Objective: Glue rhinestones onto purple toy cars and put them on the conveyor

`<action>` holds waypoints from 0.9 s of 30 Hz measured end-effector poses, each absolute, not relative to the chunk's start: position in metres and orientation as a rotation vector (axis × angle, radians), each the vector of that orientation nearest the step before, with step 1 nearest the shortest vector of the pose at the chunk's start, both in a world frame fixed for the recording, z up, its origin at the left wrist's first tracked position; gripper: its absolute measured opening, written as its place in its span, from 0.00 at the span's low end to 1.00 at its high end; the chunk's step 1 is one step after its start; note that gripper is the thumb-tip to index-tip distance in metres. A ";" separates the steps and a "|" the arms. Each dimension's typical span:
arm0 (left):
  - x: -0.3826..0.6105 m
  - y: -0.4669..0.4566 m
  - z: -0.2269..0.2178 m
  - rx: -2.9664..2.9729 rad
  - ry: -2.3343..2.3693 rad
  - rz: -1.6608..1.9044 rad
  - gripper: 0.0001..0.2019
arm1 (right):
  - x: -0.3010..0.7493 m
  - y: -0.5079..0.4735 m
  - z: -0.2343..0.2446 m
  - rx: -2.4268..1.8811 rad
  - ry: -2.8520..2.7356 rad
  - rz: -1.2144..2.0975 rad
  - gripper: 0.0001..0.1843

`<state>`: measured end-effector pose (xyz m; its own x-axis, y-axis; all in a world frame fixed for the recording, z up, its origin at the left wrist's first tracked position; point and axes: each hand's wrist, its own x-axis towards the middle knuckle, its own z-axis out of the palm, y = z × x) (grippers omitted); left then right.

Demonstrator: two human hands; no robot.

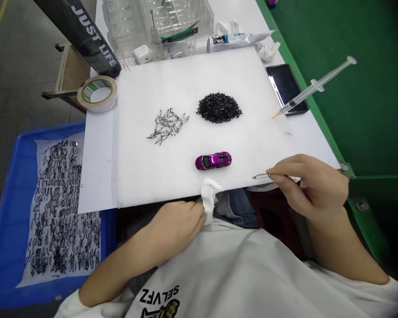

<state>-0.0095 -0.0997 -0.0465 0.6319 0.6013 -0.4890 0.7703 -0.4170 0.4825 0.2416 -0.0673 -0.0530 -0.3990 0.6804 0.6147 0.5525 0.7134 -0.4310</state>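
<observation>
My left hand [179,225] is closed on a crumpled white tissue [209,194] at the front edge of the white board [146,176]. In my right hand [307,183], thumb and forefinger pinch the end of a small, slim, black-outlined leaf-shaped piece [260,176], held low over the board's front right part. Between the hands, a purple toy car [213,161] sits on the board. Behind it lie a heap of tiny black parts [219,107] and, to the left, a loose pile of clear leaf-shaped pieces [169,125] with dark outlines.
A syringe [315,86] with an orange tip lies across a phone [287,86] at right. Tape roll [112,95] and black cylinder [102,62] stand left. Clear plastic trays [129,22] and a white earbud case [142,54] are behind. A blue crate [6,212] holds a part-covered sheet.
</observation>
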 end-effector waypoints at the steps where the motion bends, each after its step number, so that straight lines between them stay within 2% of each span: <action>1: -0.013 -0.094 -0.036 2.229 1.053 -0.369 0.12 | 0.238 -0.062 -0.051 -0.927 -2.049 0.234 0.11; 3: -0.016 -0.077 -0.021 2.332 1.079 -0.356 0.12 | 0.227 -0.050 -0.048 -0.922 -1.988 0.303 0.09; 6: -0.012 -0.044 -0.016 2.495 1.174 -0.122 0.08 | 0.208 -0.032 -0.052 -0.923 -1.957 0.392 0.05; 10: -0.005 -0.009 -0.035 2.505 1.098 0.078 0.13 | 0.198 -0.017 -0.068 -1.028 -1.890 0.533 0.04; 17: -0.014 -0.006 -0.050 2.236 1.177 0.355 0.10 | 0.200 -0.020 -0.078 -0.926 -1.768 1.131 0.04; 23: -0.020 -0.003 -0.052 2.245 1.120 0.445 0.11 | 0.195 -0.021 -0.076 -1.024 -1.763 1.162 0.04; 27: -0.017 -0.004 -0.053 2.287 1.034 0.793 0.06 | 0.194 -0.020 -0.075 -1.067 -1.759 1.135 0.04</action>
